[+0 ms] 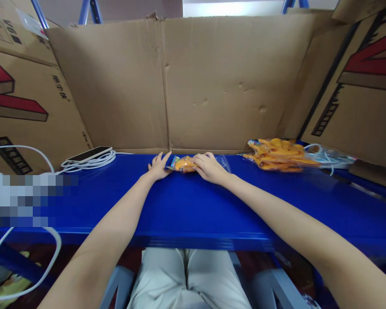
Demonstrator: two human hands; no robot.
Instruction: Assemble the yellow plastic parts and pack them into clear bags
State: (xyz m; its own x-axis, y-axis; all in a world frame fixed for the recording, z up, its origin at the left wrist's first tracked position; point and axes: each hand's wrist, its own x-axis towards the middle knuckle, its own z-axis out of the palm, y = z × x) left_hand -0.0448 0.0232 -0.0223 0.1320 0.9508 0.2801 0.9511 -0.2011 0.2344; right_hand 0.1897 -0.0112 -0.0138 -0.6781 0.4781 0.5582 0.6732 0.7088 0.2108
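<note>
A clear plastic bag with an orange item [185,165] inside lies on the blue shelf top, near its back edge. A colourful label shows at its left end. What the orange item is, I cannot make out. At that labelled end is my left hand [158,168], its fingers spread and its thumb side close against the bag. My right hand [210,167] lies over the right part of the bag, with bent fingers gripping it from above. Some clear plastic sticks out beyond the right hand, and the palm hides part of the bag.
Several similar orange items in clear bags [276,154] are piled at the right. A phone [90,154] rests on a coiled white cable [94,163] at the left. Cardboard panels [238,81] wall in the back and sides. The blue table's front edge [206,241] runs above my lap.
</note>
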